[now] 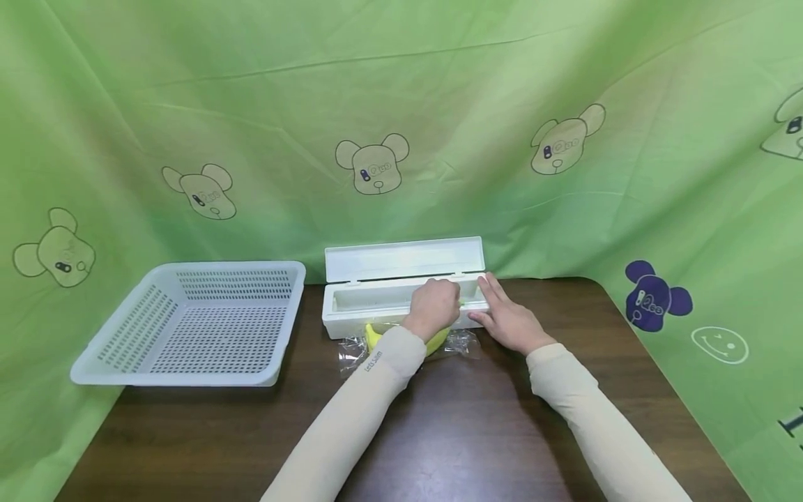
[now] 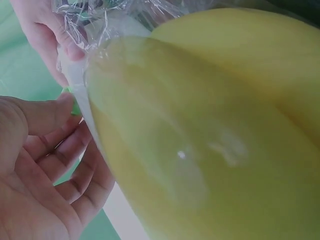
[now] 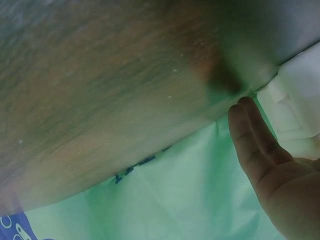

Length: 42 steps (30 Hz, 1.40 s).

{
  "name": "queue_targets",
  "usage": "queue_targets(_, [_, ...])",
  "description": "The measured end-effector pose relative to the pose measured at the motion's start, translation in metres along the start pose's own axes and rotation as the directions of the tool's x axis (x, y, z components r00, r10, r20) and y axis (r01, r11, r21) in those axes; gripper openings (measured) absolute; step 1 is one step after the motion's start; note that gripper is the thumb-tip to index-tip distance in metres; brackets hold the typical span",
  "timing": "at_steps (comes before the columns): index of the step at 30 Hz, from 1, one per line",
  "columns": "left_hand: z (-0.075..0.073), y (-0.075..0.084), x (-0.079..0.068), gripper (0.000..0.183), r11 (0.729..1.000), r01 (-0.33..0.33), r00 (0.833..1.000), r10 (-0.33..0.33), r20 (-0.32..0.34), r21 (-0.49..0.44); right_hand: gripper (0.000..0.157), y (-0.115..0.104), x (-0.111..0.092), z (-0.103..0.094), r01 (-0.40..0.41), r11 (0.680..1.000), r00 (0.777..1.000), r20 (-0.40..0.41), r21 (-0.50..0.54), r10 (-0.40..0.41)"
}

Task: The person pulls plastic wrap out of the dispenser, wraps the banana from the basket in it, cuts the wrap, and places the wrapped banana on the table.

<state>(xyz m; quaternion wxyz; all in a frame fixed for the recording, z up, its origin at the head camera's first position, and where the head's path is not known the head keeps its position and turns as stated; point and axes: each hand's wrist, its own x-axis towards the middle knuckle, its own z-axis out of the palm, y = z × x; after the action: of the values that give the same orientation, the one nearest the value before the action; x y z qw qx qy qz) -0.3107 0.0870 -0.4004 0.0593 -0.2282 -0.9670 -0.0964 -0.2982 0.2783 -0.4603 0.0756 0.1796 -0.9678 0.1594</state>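
A long white box (image 1: 351, 324), its lid (image 1: 401, 259) tipped up at the back, lies across the far part of the table. My left hand (image 1: 433, 307) is over its front edge, right of the middle. In the left wrist view, the thumb and a fingertip of that hand pinch a small green slider (image 2: 75, 106) at the box's edge. My right hand (image 1: 511, 324) rests on the box's right end with its fingers straight. Yellow bananas (image 1: 437, 341) lie against the front of the box, partly hidden by the left forearm. Crinkled clear plastic film (image 1: 353, 354) covers them and spreads out on both sides.
A pale perforated plastic basket (image 1: 291, 307) stands on the left of the dark wooden table (image 1: 477, 425). Behind the box hangs a green curtain (image 1: 439, 209) with bear drawings, which also runs down both sides.
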Motion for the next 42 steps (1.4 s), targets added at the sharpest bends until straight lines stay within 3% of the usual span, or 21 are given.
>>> queue_targets(9, [-0.003, -0.007, -0.005, 0.009, 1.000, -0.016, 1.000, 0.016, -0.007, 0.011, 0.080, 0.000, -0.001, 0.000, -0.006, 1.000, 1.000, -0.006, 0.012, 0.006])
queue_targets(24, [-0.010, -0.022, -0.013, 0.005, 1.000, 0.001, 0.999, -0.001, 0.048, -0.004, 0.080, 0.004, 0.002, 0.004, -0.004, 1.000, 1.000, -0.029, 0.010, 0.005])
queue_targets(33, [-0.015, -0.032, -0.019, 0.015, 1.000, 0.007, 0.999, -0.006, 0.054, -0.028, 0.080, 0.002, 0.003, 0.005, 0.009, 1.000, 0.999, -0.039, 0.009, -0.008])
queue_targets(42, [-0.016, -0.040, -0.024, 0.010, 1.000, 0.007, 0.999, -0.006, 0.048, -0.012, 0.079, 0.001, 0.001, 0.006, -0.013, 1.000, 1.000, -0.025, 0.016, 0.013])
